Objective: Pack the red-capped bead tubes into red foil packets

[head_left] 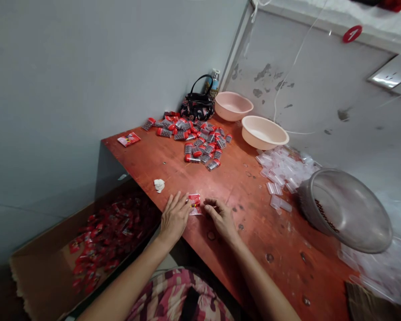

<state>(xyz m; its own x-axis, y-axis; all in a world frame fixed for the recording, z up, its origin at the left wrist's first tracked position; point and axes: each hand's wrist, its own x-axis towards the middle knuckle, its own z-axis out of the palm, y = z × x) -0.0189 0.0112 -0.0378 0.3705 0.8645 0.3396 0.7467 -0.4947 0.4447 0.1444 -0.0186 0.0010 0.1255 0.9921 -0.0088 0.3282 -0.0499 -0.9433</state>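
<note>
The left hand (174, 216) lies flat and open on the table, just below the middle of the frame. Its fingers are spread and their tips rest on the left edge of a small red-and-white packet (194, 203). The right hand (220, 216) sits just right of the packet with its fingers half curled. The tips meet the packet's right edge, but I cannot tell from here whether they pinch it or only touch it. The packet lies flat on the reddish wooden table (254, 232), between the two hands.

In the lower left of the frame, beside the table's edge, stands an open cardboard box (36, 272) with many red packets (107, 240) heaped inside. Near the table's upper left corner lies a single red packet (129, 139), well apart from the rest. A crumpled white scrap (159, 185) sits just above and left of the left hand.

Up the middle, a loose pile of red-capped clear sachets (195, 138) spreads over the far end of the table. Behind it a black handbag (198, 106) stands in the corner with a bottle (214, 82) at its back. To the right come two pink basins, one against the wall (233, 106) and the other (263, 132) nearer. Below them is a scatter of clear plastic sleeves (284, 171). Right of those, a metal bowl (345, 209) lies tilted, with dark contents showing at its rim.
</note>
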